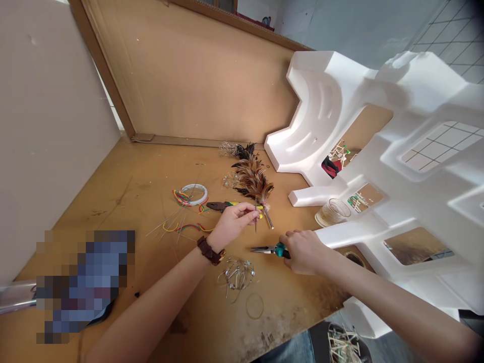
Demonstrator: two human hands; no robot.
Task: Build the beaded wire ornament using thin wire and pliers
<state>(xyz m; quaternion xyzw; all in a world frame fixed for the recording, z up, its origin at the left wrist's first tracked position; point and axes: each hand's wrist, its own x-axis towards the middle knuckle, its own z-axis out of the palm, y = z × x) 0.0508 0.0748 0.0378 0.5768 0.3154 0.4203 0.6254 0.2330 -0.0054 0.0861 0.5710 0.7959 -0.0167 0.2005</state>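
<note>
My left hand (pixel 242 220), with a dark watch on its wrist, pinches a thin, dark, upright piece (pixel 256 227) between thumb and fingers; its kind is too small to make out. In my right hand (pixel 304 251) are needle-nose pliers (pixel 266 249) with teal and black grips, the jaws pointing left and slightly apart. Just beyond my left hand lies a bundle of brown and black feathers (pixel 252 176) on a short stem. Combination pliers (pixel 219 205) with yellow grips rest partly behind the left hand. Below it sits a loose tangle of silvery wire pieces (pixel 239 275).
A white ring (pixel 194 194) with coloured cords lies left. White moulded foam (pixel 363 85) stands along the right, beside a glass jar (pixel 333 213). A rubber band (pixel 254 306) is near the table's front edge. A blurred phone-like object (pixel 94 272) lies front left. Cardboard (pixel 196 75) closes the back.
</note>
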